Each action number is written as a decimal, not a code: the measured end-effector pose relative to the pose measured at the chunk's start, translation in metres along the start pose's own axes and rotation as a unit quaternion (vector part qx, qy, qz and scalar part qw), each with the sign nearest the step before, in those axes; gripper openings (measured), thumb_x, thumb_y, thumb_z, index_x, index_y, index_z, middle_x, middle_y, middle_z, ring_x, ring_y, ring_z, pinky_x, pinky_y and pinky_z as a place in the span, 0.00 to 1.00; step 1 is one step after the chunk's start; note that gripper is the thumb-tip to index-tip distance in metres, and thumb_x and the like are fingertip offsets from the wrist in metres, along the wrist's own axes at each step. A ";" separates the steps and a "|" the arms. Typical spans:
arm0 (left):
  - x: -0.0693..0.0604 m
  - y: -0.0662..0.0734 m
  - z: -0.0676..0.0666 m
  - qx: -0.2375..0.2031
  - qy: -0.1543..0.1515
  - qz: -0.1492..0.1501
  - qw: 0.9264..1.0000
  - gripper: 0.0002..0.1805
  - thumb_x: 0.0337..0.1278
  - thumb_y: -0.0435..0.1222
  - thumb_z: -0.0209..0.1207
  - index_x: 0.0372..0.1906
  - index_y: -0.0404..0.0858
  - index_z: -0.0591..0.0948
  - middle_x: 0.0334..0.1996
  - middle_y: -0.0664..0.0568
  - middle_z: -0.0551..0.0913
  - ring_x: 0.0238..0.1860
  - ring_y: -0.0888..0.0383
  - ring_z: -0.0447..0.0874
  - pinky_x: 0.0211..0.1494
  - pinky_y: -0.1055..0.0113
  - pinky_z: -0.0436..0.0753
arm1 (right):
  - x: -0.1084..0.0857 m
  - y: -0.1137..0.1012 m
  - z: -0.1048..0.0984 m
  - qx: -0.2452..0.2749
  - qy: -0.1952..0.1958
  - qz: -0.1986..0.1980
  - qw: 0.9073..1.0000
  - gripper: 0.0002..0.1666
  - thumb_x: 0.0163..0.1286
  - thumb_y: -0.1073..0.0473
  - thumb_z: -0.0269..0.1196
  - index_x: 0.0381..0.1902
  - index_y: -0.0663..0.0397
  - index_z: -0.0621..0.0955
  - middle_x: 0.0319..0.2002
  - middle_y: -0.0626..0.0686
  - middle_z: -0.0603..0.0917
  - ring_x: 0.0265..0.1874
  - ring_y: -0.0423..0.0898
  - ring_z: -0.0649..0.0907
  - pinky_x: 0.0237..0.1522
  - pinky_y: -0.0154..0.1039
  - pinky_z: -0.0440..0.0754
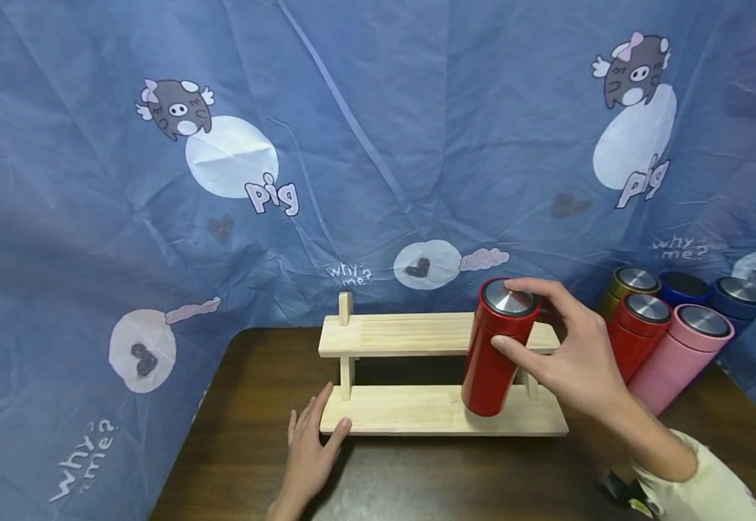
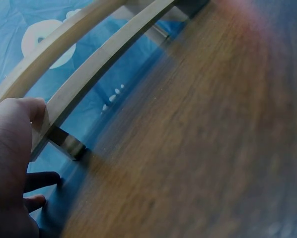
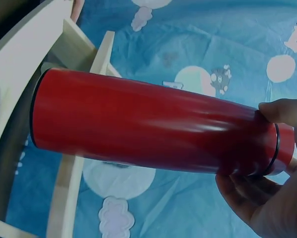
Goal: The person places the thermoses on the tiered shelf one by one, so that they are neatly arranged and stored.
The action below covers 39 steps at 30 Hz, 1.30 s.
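Right grip pinches red bottle, forearm slanting (left hand, fingers splayed, touching shelf).

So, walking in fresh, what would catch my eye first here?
A shiny red flask, held near its top by the right grip at the wooden rack, likely draws the eye first. Next come the colourful flasks grouped at the head view's right, and the blue cloth behind, printed with cartoon pigs.
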<state>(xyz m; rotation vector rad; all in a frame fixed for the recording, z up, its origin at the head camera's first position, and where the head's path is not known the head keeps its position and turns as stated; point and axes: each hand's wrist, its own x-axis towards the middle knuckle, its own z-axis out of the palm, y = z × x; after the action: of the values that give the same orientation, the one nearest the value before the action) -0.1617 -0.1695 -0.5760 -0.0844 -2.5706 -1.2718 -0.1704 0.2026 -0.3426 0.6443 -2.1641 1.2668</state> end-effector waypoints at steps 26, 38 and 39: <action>0.006 0.000 -0.001 0.009 -0.002 0.019 1.000 0.38 0.79 0.51 0.65 0.84 0.41 0.71 0.80 0.40 0.76 0.81 0.26 0.68 0.83 0.22 0.43 | 0.055 -0.004 0.065 0.159 0.073 -0.036 0.984 0.39 0.63 0.73 0.76 0.73 0.59 0.80 0.63 0.55 0.85 0.57 0.51 0.86 0.56 0.39 0.84; 0.000 0.003 -0.002 0.005 0.004 0.010 1.000 0.37 0.78 0.50 0.65 0.84 0.42 0.72 0.79 0.40 0.76 0.80 0.26 0.68 0.83 0.23 0.43 | 0.080 -0.010 0.101 0.172 0.070 -0.057 0.981 0.39 0.64 0.65 0.79 0.73 0.57 0.81 0.61 0.57 0.87 0.52 0.51 0.86 0.53 0.40 0.83; 0.000 0.003 -0.002 0.004 0.005 0.011 1.000 0.37 0.78 0.50 0.66 0.84 0.42 0.72 0.79 0.40 0.76 0.80 0.27 0.68 0.83 0.23 0.43 | 0.082 -0.010 0.104 0.173 0.070 -0.057 0.981 0.39 0.64 0.64 0.79 0.73 0.57 0.81 0.60 0.57 0.88 0.52 0.50 0.87 0.53 0.40 0.84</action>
<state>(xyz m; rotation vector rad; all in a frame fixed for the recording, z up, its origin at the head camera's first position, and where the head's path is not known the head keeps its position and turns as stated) -0.1604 -0.1693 -0.5730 -0.1039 -2.5590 -1.2500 -0.2464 0.0957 -0.3242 0.7793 -1.7806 1.5914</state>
